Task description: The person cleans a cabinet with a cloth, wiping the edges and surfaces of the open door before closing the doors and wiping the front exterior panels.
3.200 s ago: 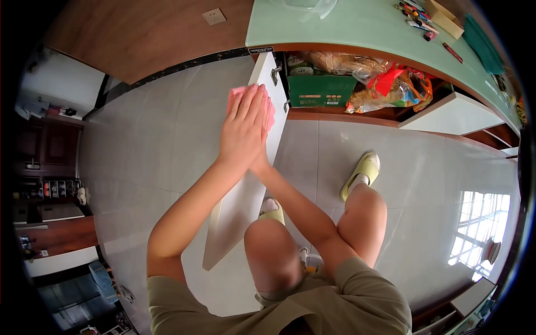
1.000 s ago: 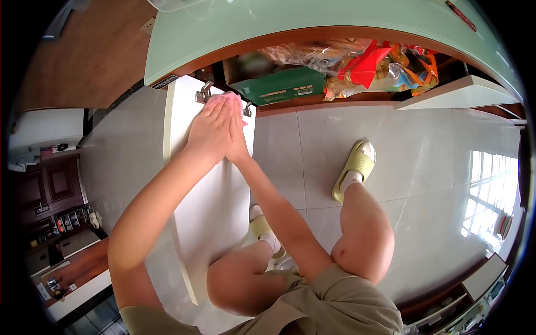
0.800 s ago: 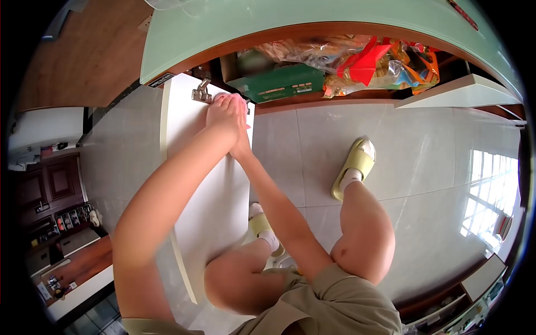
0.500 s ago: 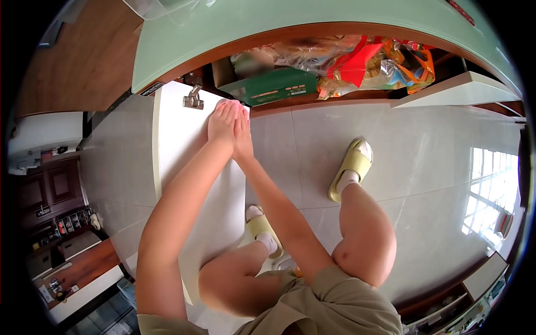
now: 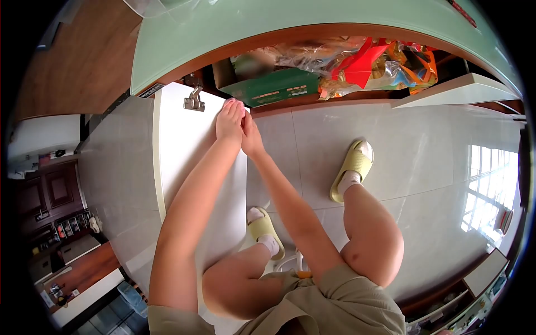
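Note:
A small pink cloth [image 5: 241, 107], mostly covered by my fingers, is at the upper right corner of the white cabinet door [image 5: 181, 137]. My left hand [image 5: 228, 124] lies over it on the door's inner face, fingers pressed together and pointing at the cabinet. My right hand [image 5: 250, 135] is close beside it at the door's free edge, its fingers curled against the cloth and partly hidden. A metal hinge [image 5: 194, 100] sits on the door to the left of my hands.
The open cabinet holds a green box [image 5: 273, 88] and several plastic bags, one with a red part [image 5: 354, 67]. Another white door [image 5: 455, 90] stands open at right. A green glass top [image 5: 312, 14] overhangs. My slippered feet are on grey tiles [image 5: 413, 145].
My hands have shifted slightly right toward the door's free edge. The right hand has gone from lying flat to curling at that edge, and both forearms have moved right.

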`<state>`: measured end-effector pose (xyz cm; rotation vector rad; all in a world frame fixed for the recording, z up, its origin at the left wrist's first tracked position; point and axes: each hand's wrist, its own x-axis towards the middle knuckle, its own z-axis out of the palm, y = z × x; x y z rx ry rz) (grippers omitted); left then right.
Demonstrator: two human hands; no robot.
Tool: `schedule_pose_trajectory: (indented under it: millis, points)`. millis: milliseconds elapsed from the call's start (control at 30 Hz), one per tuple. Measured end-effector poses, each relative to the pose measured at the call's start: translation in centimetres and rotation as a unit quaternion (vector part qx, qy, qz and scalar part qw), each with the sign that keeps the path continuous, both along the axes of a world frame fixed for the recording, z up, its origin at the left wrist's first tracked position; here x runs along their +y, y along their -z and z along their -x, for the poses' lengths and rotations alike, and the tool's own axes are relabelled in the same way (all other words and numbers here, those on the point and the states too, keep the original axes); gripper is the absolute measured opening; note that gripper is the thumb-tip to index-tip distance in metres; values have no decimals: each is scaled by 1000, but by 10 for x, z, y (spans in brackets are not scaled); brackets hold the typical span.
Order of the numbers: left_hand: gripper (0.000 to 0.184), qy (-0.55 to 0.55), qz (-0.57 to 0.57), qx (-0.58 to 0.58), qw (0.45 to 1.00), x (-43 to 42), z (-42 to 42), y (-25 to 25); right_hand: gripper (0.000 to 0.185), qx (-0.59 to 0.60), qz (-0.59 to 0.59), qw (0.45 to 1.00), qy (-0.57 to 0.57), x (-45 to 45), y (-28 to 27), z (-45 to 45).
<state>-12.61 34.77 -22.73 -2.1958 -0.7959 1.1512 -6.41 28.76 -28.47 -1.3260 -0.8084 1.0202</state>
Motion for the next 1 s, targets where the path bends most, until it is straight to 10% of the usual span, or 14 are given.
schedule_pose_trajectory:
  millis: [100,167,500,867,1000]
  points:
    - [57,160,-172,232,944,-4,-1,19,37,-60,14,998,-5,6,2,-11]
    - [57,24,-36,75,996,-17,-25,-25,34,-90,28,995,-27,10,5,-20]
    - [59,-97,36,39,994,-48,-41,-22,32,44,98,992,66,-28,-8,4]
    - [56,73,-136,67,986,-16,-1,72,60,52,-96,993,39,-1,57,35]
    - [55,-36,-9,18,999,-27,-41,9,57,66,-65,995,27,10,59,40]
